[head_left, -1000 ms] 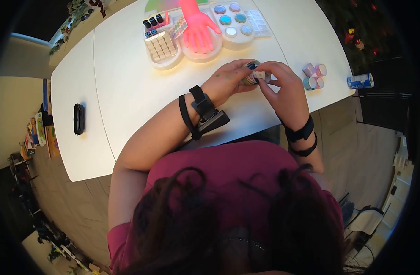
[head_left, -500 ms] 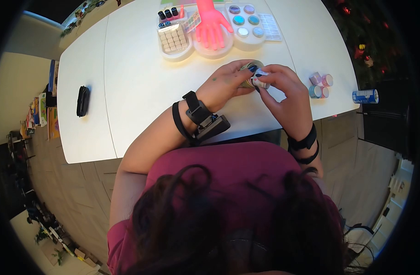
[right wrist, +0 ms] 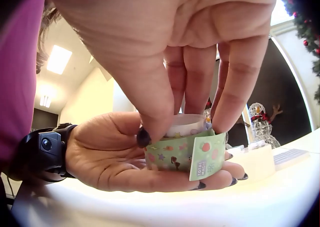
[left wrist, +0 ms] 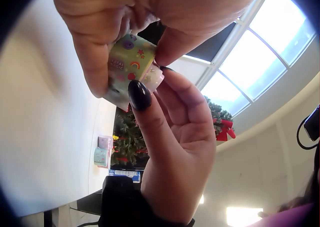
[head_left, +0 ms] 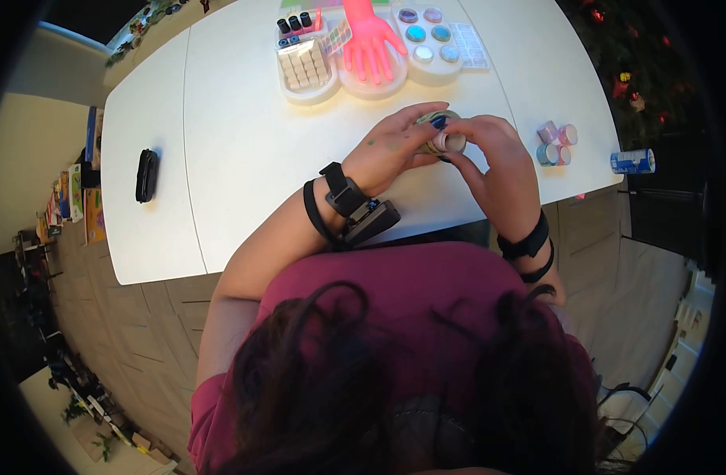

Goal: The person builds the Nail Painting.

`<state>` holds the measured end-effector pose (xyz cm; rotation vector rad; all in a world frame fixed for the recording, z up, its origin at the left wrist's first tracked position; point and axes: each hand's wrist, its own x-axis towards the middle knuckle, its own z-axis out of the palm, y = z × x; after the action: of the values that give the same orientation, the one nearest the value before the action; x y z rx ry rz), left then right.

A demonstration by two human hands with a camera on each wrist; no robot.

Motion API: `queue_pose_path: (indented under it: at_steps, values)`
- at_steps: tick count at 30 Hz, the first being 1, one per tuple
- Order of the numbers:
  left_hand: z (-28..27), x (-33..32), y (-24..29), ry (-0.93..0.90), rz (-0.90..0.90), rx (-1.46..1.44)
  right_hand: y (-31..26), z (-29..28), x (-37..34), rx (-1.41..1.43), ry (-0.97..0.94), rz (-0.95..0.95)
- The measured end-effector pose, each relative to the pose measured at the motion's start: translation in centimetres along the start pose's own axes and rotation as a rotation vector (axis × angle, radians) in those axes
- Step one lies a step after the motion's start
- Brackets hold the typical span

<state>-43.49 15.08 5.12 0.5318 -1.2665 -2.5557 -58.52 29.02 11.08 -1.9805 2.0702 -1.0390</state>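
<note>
Jar point(left wrist: 153, 78) partly inside green wrap point(right wrist: 167, 154) (printed "TOTAL MAGIC"), held above table point(head_left: 260, 182). Right hand point(head_left: 499, 162) fingers pinch jar; left hand point(head_left: 388, 150) fingers clamped on wrap. Four pastel pots point(head_left: 566, 135) near table's right edge.

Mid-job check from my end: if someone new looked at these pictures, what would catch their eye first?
Probably the bright pink model hand, fingers spread, at the top of the head view on the white table. Next, nearer the person, the left hand and right hand meet at a green printed strip curled around a small pale jar. A blue can stands out near the table's right edge.
</note>
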Motion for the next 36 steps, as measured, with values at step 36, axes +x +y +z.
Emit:
queue_pose_path:
  at_steps: [36]
  values:
    - [-2.3,1.3,-2.4,0.001,-0.046,-0.206,1.8,1.3,1.3,0.373,0.014,0.106]
